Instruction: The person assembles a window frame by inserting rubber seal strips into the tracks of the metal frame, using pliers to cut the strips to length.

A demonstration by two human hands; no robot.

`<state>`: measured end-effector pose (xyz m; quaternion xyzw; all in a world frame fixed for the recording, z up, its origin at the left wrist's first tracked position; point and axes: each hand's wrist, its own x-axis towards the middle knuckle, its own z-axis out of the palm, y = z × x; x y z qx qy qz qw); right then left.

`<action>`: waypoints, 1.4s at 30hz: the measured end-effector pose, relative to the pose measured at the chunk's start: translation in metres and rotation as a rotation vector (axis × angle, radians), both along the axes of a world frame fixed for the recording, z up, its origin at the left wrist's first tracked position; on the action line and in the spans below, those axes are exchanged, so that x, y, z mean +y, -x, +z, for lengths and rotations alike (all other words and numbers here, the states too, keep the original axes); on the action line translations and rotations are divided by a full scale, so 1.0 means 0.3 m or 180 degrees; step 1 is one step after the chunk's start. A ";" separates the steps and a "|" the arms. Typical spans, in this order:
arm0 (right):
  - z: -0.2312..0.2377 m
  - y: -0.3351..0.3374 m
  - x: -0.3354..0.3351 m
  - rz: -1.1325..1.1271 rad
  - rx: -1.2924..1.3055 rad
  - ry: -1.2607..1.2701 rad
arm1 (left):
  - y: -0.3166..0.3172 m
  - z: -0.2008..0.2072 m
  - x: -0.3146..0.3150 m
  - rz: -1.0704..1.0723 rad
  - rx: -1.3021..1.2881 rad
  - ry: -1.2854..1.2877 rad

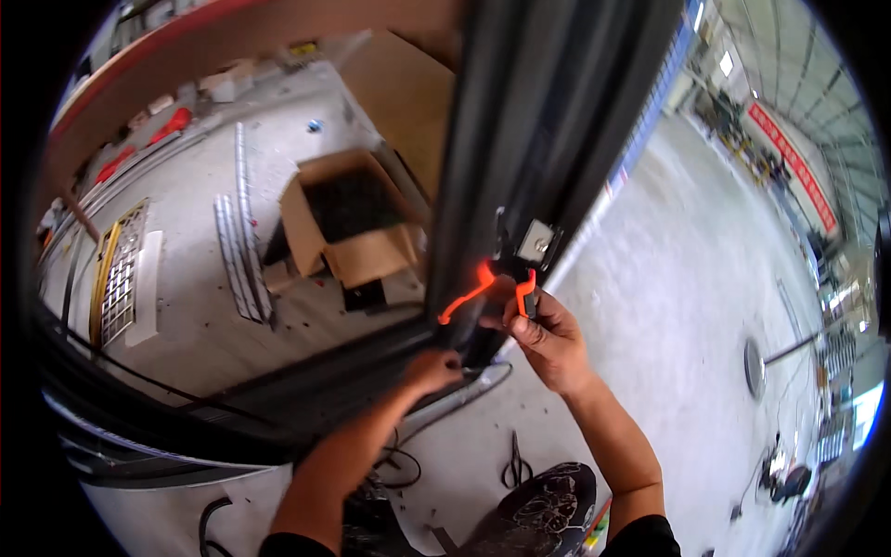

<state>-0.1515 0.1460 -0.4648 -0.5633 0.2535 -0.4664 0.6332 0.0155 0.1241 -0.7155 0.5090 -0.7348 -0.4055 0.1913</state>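
My right hand (549,342) is closed on one handle of an orange-handled tool (525,295) that looks like pliers or cutters. Its other handle slants away to the left, so the two stand wide apart. The tool's head is up against a dark upright frame post (520,121), beside a black fitting with a small silvery plate (536,243); its jaws are hard to make out. Lower and to the left, my left hand (432,371) is at the post's foot with its fingers curled, and what they hold, if anything, is hidden. A thin black strip (483,373) loops out close by.
Scissors (516,464) and a black cord (399,469) lie on the floor near my knees. The frame's dark bottom rail (306,381) runs left. Behind it stands an open cardboard box (371,255), with long metal strips (239,255) beside it. A round-based stand (756,367) is at right.
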 end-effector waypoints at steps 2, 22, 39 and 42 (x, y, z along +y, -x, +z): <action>-0.116 0.150 0.039 -0.0151 -0.0002 -0.0267 | -0.017 -0.009 -0.037 -0.0387 -0.0332 0.0035; -0.836 0.429 0.512 -0.0301 0.0414 -0.1724 | 0.276 0.108 0.086 -0.0246 0.1154 -0.1484; -0.911 0.352 0.500 -0.1575 0.2268 0.0329 | 0.281 0.171 0.167 -0.0138 0.0289 -0.0262; -0.920 0.355 0.501 -0.1651 0.2394 0.0398 | 0.281 0.157 0.172 -0.0161 0.0483 -0.0178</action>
